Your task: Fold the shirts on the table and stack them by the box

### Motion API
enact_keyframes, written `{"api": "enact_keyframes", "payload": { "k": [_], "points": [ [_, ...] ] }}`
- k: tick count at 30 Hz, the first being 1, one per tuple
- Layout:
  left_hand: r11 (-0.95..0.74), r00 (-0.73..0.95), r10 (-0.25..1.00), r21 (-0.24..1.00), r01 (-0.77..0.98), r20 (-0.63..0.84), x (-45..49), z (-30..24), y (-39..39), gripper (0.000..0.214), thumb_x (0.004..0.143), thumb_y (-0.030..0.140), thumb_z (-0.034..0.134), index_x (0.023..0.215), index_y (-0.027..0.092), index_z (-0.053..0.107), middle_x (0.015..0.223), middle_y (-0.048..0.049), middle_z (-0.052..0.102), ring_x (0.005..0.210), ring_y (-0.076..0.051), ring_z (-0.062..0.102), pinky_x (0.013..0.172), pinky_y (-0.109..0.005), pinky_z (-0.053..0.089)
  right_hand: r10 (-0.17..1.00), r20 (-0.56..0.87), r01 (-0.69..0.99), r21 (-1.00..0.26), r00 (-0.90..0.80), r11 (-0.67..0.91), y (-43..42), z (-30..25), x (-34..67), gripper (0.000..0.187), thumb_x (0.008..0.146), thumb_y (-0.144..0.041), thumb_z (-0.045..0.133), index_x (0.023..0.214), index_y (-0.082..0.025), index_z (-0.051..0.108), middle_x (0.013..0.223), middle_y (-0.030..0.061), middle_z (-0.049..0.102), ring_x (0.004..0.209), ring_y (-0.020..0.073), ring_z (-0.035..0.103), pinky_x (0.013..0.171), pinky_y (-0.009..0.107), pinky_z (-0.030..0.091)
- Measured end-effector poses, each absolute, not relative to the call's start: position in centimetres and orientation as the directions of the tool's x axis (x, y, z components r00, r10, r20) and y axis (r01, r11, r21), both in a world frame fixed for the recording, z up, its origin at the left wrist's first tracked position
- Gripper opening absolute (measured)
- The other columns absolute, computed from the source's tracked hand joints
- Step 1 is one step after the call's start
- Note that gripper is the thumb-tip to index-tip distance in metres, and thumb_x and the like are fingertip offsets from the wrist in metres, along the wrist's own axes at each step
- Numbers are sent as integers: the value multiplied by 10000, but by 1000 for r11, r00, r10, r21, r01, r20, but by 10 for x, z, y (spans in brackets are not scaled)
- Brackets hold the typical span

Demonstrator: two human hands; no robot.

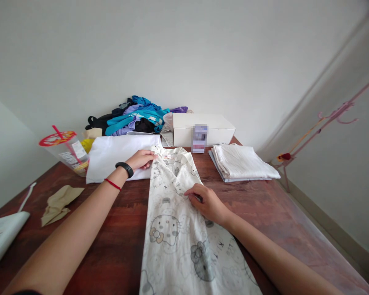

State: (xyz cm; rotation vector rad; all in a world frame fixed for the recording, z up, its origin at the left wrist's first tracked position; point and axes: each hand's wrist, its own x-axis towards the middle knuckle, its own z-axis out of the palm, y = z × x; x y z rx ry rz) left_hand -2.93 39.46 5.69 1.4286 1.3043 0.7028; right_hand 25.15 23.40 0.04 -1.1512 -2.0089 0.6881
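Printed garment (170, 262) lies lengthwise down the middle of the table (119, 233), V-neck end far, body running near and out of frame; its far left corner meets the white cloth (119, 153). Left hand (140, 159) is at the far left shoulder edge, fingers bent and close together, tips on the fabric; can't tell if they nip it or just press. Right hand (207, 203) is nearer and right of centre, fingers curled, thumb near index, tips on the cloth; can't tell if a fold is caught. Handling, my read: light, thin, limp, cotton-like, not fragile, not very slippery on itself. Probably skates on the bare wood and wrinkles if pushed; loose creases already run down the middle. Best holds: shoulder corners beside the neckline, or the long side edges, taking all layers together. Mid-panel pinches would likely lift only the top layer.
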Motion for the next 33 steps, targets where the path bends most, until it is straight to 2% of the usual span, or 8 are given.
{"api": "enact_keyframes", "payload": {
  "k": [5, 11, 14, 17, 22, 24, 30, 33],
  "points": [
    [166, 223, 945, 937, 308, -241, -27, 58, 394, 401, 717, 431, 846, 923, 156, 640, 726, -3, 606, 530, -115, 615, 443, -188, 416, 881, 322, 503, -729, -348, 465, 234, 1, 251, 266, 899, -85, 550, 1016, -224, 744, 917, 38, 699, 880, 180, 665, 798, 288, 491],
    [213, 200, 929, 892, 400, -312, -28, 59, 391, 428, 738, 433, 840, 1013, 158, 661, 854, -42, 664, 552, -155, 695, 425, -188, 443, 879, 320, 511, -721, -354, 468, 234, 1, 252, 263, 901, -93, 554, 1020, -226, 747, 920, 42, 700, 882, 183, 667, 799, 291, 498],
    [276, 151, 916, 859, 432, -371, -26, 62, 390, 478, 781, 517, 790, 1074, 170, 642, 957, -76, 688, 609, -176, 730, 460, -194, 490, 878, 322, 514, -718, -354, 470, 234, 1, 252, 262, 897, -92, 557, 1019, -225, 747, 922, 40, 703, 893, 184, 668, 810, 293, 500],
    [329, 58, 919, 841, 429, -389, -24, 63, 389, 521, 807, 584, 739, 1085, 162, 612, 1019, -113, 697, 593, -179, 726, 454, -205, 502, 878, 319, 515, -717, -357, 470, 234, 1, 252, 259, 900, -96, 555, 1023, -220, 747, 929, 42, 705, 900, 184, 668, 819, 297, 503],
    [305, 50, 932, 852, 426, -359, -24, 56, 391, 392, 778, 403, 798, 1028, 167, 611, 923, -73, 703, 559, -151, 703, 419, -164, 444, 875, 320, 517, -712, -363, 474, 234, 2, 252, 269, 902, -94, 554, 1034, -229, 745, 940, 45, 710, 904, 187, 667, 826, 309, 508],
    [308, 58, 930, 855, 417, -363, -25, 56, 391, 393, 762, 393, 803, 1027, 167, 620, 903, -63, 704, 546, -144, 693, 419, -163, 437, 875, 323, 518, -711, -362, 476, 234, 2, 252, 269, 902, -94, 554, 1033, -231, 744, 941, 44, 711, 908, 187, 667, 828, 310, 509],
    [343, 135, 898, 860, 377, -418, -26, 65, 391, 618, 781, 687, 690, 1108, 163, 670, 1043, -122, 727, 541, -133, 672, 418, -188, 432, 875, 321, 515, -714, -362, 475, 234, 1, 251, 267, 899, -97, 554, 1032, -228, 745, 940, 44, 708, 910, 189, 664, 829, 310, 505],
    [306, 202, 895, 876, 372, -398, -28, 63, 392, 648, 758, 669, 741, 1186, 187, 676, 1143, -126, 708, 504, -84, 622, 404, -171, 393, 879, 305, 513, -723, -365, 464, 232, 2, 252, 253, 900, -111, 562, 1036, -223, 745, 945, 46, 707, 917, 190, 661, 839, 313, 501]
  ]
}}
